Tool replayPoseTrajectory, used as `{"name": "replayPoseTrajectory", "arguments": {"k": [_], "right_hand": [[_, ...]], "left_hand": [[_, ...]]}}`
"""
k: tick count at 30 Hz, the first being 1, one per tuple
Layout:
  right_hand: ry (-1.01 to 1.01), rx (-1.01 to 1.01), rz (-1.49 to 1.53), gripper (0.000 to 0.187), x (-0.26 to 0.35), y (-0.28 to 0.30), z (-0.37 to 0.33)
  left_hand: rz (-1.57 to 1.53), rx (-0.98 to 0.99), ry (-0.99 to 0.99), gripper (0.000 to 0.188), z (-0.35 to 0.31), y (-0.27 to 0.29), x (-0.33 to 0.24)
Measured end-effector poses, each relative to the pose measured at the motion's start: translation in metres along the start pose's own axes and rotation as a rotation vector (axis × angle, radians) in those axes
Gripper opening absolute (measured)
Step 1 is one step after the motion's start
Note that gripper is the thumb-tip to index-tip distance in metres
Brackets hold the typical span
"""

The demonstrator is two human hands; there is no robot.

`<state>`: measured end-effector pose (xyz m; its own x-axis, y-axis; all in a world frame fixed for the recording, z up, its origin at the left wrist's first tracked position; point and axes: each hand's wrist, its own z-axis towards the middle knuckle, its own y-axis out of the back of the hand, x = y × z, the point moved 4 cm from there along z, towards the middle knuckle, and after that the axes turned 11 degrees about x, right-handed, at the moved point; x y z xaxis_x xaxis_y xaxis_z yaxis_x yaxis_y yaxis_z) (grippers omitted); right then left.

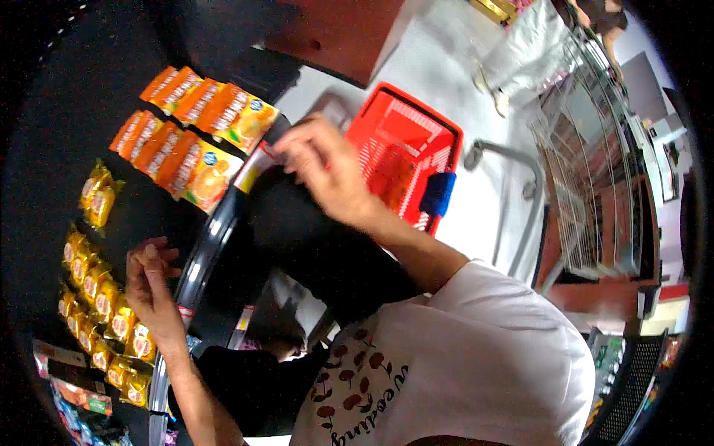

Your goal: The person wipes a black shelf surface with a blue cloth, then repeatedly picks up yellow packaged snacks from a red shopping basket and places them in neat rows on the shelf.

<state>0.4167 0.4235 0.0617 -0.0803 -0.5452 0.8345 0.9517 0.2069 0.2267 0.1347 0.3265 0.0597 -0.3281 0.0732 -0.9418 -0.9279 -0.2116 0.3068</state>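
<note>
My left hand (152,290) hovers over the black shelf (145,223), its fingers loosely bent and apart, with nothing seen in them. Beside it lie rows of small gold-wrapped packets (100,286), and a few more gold packets (99,197) sit apart from these, farther along. My right hand (323,167) is at the shelf's front edge strip (199,264), close to the orange-and-yellow packets (204,175), which stand in two rows. Its fingers are bent and apart, and I see nothing between them; slight blur softens their outline.
A red shopping basket (383,100) with a blue piece on its side rests on the pale floor, right of my right hand. Beyond it are a metal cart (587,171) and a person in light trousers (528,48). Other packaged goods (74,386) lie at lower left.
</note>
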Motion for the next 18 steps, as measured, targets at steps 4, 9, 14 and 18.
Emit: {"name": "replayPoseTrajectory", "arguments": {"k": [4,9,14,18], "right_hand": [[-0.288,-0.154,-0.055,0.011,-0.075,0.1,-0.059],[-0.683,-0.229,-0.082,0.019,-0.183,0.18,-0.147],[-0.698,0.235,-0.394,0.046,-0.314,0.156,-0.236],[-0.624,0.711,-0.929,0.058,-0.347,0.088,-0.243]], "left_hand": [[-0.038,0.062,0.028,0.023,-0.007,-0.009,0.009],[0.005,0.082,-0.041,0.021,-0.014,-0.03,0.002],[0.018,0.104,0.007,0.024,-0.015,-0.047,0.004],[0.015,0.108,0.049,0.024,-0.026,-0.058,0.017]]}}
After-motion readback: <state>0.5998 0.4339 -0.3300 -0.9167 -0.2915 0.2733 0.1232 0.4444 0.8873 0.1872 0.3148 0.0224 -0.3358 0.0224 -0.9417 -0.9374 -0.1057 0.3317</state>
